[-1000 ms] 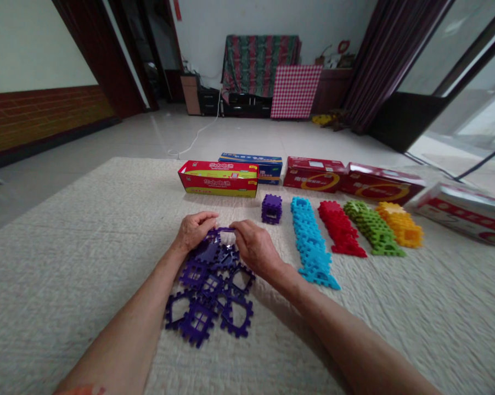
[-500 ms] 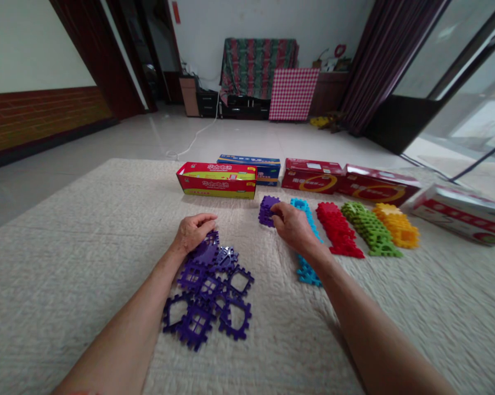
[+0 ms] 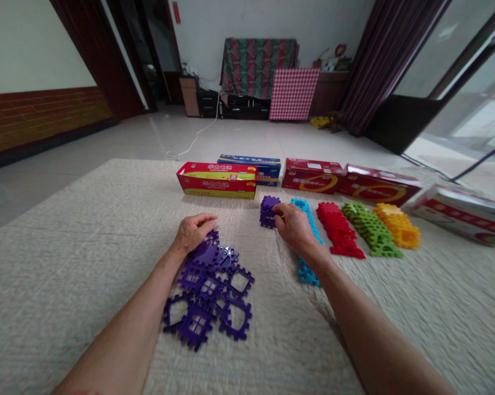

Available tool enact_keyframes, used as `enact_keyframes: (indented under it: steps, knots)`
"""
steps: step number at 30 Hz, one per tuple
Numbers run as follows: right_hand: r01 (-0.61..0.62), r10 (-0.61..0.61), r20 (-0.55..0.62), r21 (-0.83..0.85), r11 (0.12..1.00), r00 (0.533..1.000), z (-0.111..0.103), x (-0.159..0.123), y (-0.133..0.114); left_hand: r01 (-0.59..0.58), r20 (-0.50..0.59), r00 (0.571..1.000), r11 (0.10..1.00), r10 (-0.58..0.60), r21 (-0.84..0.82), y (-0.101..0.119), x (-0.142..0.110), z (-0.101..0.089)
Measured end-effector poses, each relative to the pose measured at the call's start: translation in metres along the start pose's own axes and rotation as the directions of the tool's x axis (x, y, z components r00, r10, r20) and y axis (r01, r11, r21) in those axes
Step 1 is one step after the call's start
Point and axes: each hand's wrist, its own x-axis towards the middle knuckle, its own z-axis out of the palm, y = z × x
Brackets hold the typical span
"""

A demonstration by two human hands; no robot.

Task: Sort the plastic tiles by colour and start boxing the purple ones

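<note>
My right hand is closed at the right edge of a small stack of purple interlocking plastic tiles, its thumb and fingers pinching a tile there. My left hand rests at the far end of a loose pile of purple interlocking tiles. Its fingers are loosely curled together, and nothing shows in them. Many of the pile's tiles are frames with window-like openings, overlapping one another. A row of light blue tiles runs beneath my right wrist, partly hidden by it.
To the right lie rows of red, green and yellow tiles. Behind stand a red-and-yellow box, a blue box, two dark red boxes and a white-and-red box. A quilted cream cover lies underneath.
My right hand has shifted very slightly right at the purple stack. The left hand and the loose pile stay as they were.
</note>
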Motion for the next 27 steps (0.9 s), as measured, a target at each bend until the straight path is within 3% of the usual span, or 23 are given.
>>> enact_keyframes:
  steps: [4,7,11,15,18,22,27]
  knots:
    - [-0.048,0.048,-0.075,0.000,0.999,0.996,-0.001,-0.001,-0.001,0.039,-0.001,0.999,0.998,-0.039,-0.047,0.005,-0.001,0.000]
    - [-0.007,0.008,-0.112,0.008,1.000,0.994,-0.002,-0.004,-0.009,0.042,-0.007,0.999,0.997,-0.043,-0.069,0.006,-0.001,-0.001]
    - [0.132,-0.142,0.054,0.163,0.978,0.988,0.000,-0.017,-0.035,0.044,-0.014,0.999,0.994,-0.045,-0.096,0.004,-0.001,-0.001]
    - [0.301,-0.417,0.244,0.401,0.865,0.875,0.002,-0.039,-0.066,0.035,-0.023,0.999,0.994,-0.038,-0.105,0.005,-0.001,-0.001]
    - [0.351,-0.501,0.322,0.424,0.835,0.803,0.005,-0.052,-0.079,0.042,-0.021,0.999,0.991,-0.045,-0.130,0.004,-0.002,-0.001]
    - [0.343,-0.472,0.304,0.392,0.854,0.827,0.015,-0.059,-0.086,0.059,-0.052,0.996,0.972,-0.072,-0.226,0.003,0.000,-0.002]
    - [0.343,-0.435,0.260,0.333,0.879,0.862,0.032,-0.051,-0.090,0.098,-0.228,0.950,0.896,-0.214,-0.433,0.006,0.003,-0.004]
